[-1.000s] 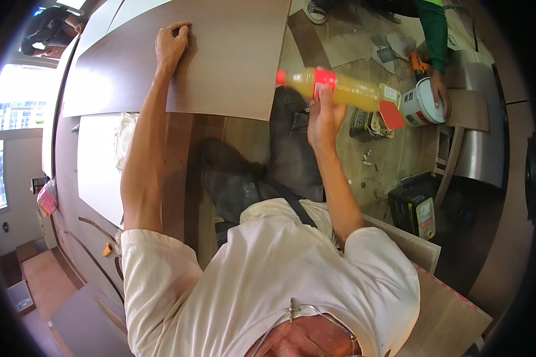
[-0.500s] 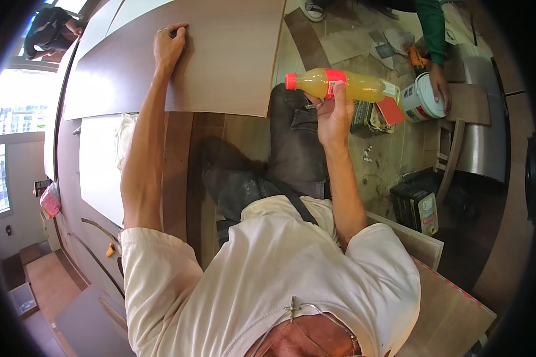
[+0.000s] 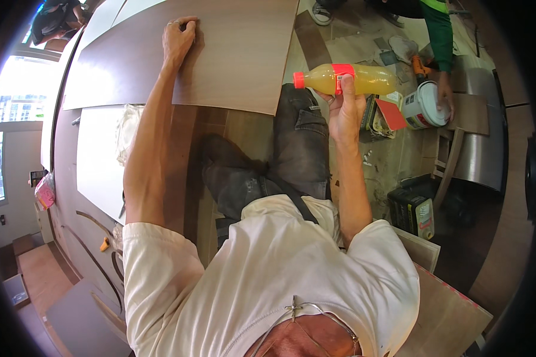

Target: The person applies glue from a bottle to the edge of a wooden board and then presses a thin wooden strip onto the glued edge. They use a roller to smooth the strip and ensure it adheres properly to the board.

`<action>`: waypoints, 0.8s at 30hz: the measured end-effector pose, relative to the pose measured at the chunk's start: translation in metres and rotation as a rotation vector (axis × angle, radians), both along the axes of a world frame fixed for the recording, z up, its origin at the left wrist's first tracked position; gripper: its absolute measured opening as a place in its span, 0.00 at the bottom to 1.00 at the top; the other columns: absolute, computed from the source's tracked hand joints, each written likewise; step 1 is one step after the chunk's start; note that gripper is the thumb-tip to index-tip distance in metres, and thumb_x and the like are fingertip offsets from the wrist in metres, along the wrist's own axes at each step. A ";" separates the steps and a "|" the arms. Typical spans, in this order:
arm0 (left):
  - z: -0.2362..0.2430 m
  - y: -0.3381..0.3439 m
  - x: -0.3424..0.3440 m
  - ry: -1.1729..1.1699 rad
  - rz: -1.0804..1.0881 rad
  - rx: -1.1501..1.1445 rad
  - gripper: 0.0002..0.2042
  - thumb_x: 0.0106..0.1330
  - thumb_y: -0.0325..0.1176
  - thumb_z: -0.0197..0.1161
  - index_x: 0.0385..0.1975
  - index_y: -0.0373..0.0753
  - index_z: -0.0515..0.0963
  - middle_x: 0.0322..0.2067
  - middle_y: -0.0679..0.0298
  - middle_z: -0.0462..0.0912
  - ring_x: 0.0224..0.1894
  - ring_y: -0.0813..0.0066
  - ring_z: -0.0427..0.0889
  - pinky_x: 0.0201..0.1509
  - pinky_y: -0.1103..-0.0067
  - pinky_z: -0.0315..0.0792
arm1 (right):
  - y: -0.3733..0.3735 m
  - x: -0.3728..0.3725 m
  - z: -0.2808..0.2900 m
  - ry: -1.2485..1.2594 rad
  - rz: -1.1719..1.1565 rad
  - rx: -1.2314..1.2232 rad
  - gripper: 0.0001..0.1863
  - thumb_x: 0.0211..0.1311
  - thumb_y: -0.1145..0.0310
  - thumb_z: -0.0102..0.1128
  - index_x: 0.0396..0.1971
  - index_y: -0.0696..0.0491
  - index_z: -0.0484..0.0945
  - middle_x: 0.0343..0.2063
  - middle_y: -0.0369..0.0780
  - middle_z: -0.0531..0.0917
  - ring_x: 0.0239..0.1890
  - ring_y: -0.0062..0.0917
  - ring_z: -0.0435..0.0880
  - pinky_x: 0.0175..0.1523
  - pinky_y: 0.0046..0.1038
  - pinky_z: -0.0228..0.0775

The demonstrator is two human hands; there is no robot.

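Note:
My right hand (image 3: 346,112) is wrapped round a plastic bottle (image 3: 372,79) of yellow liquid, with a red cap and a red label. The bottle lies nearly level in the grip, its cap end pointing left. Over a large brown board (image 3: 238,53) on the left, my left hand (image 3: 179,41) has its fingers curled inward. Something small and dark may be between its thumb and finger, but I cannot make it out. A ring shows on one finger of this hand.
At the right, another person's hand (image 3: 446,101) touches a white bucket (image 3: 421,106). An orange drill (image 3: 421,68) lies behind it. Nearby stand an open box (image 3: 375,122) with a red flap and a black-and-green case (image 3: 412,209). A white sheet (image 3: 98,154) lies left.
My right hand and the bottle have shifted slightly right in view. My left hand also appears a little further right and up, its fingers still curled. The white bucket is tilted more.

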State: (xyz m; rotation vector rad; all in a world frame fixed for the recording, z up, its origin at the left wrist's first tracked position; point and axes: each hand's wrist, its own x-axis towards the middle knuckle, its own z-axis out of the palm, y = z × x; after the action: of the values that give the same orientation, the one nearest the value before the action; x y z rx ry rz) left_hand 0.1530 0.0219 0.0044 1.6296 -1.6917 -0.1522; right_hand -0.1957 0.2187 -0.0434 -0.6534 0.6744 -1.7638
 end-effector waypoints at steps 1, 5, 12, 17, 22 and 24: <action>0.001 0.000 -0.001 -0.009 0.000 -0.011 0.15 0.62 0.40 0.58 0.42 0.42 0.87 0.45 0.50 0.84 0.48 0.56 0.82 0.57 0.68 0.73 | 0.001 -0.001 0.001 0.014 -0.022 0.005 0.14 0.70 0.63 0.60 0.47 0.57 0.74 0.43 0.41 0.82 0.44 0.26 0.84 0.48 0.36 0.82; 0.003 0.008 -0.003 -0.065 0.005 -0.060 0.14 0.62 0.39 0.58 0.41 0.41 0.87 0.44 0.51 0.84 0.46 0.57 0.83 0.54 0.69 0.74 | 0.008 -0.008 0.024 0.325 -0.170 -0.122 0.15 0.67 0.66 0.64 0.48 0.58 0.75 0.45 0.41 0.81 0.46 0.25 0.82 0.50 0.33 0.79; 0.012 0.011 -0.009 0.026 -0.009 0.060 0.14 0.63 0.38 0.57 0.42 0.42 0.87 0.41 0.52 0.85 0.43 0.61 0.85 0.49 0.70 0.75 | 0.000 -0.046 0.051 1.026 -0.089 0.024 0.17 0.62 0.65 0.70 0.46 0.58 0.77 0.43 0.39 0.83 0.44 0.24 0.83 0.50 0.28 0.77; 0.001 0.005 -0.005 -0.007 0.014 -0.008 0.15 0.62 0.39 0.58 0.42 0.42 0.87 0.43 0.50 0.84 0.47 0.57 0.83 0.53 0.67 0.74 | -0.006 -0.048 0.028 0.317 0.022 0.002 0.16 0.67 0.62 0.64 0.47 0.56 0.76 0.42 0.40 0.84 0.45 0.27 0.84 0.48 0.31 0.80; 0.000 0.003 0.001 0.011 0.000 -0.013 0.15 0.62 0.40 0.58 0.43 0.42 0.86 0.45 0.49 0.83 0.49 0.54 0.82 0.56 0.67 0.73 | -0.006 -0.027 0.003 -0.012 0.068 0.046 0.17 0.70 0.58 0.59 0.49 0.55 0.75 0.43 0.41 0.83 0.46 0.30 0.85 0.48 0.40 0.83; 0.001 0.002 0.001 0.019 0.007 0.012 0.15 0.62 0.41 0.58 0.43 0.43 0.86 0.46 0.50 0.83 0.50 0.54 0.82 0.57 0.67 0.73 | -0.003 -0.017 -0.002 -0.110 0.082 0.052 0.17 0.71 0.58 0.58 0.49 0.55 0.75 0.44 0.41 0.83 0.46 0.30 0.85 0.49 0.41 0.84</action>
State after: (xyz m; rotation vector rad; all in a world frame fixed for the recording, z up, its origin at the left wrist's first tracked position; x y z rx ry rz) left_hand 0.1538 0.0239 0.0050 1.6377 -1.6740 -0.1737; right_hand -0.2126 0.2157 -0.0451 -0.5371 0.6083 -1.6877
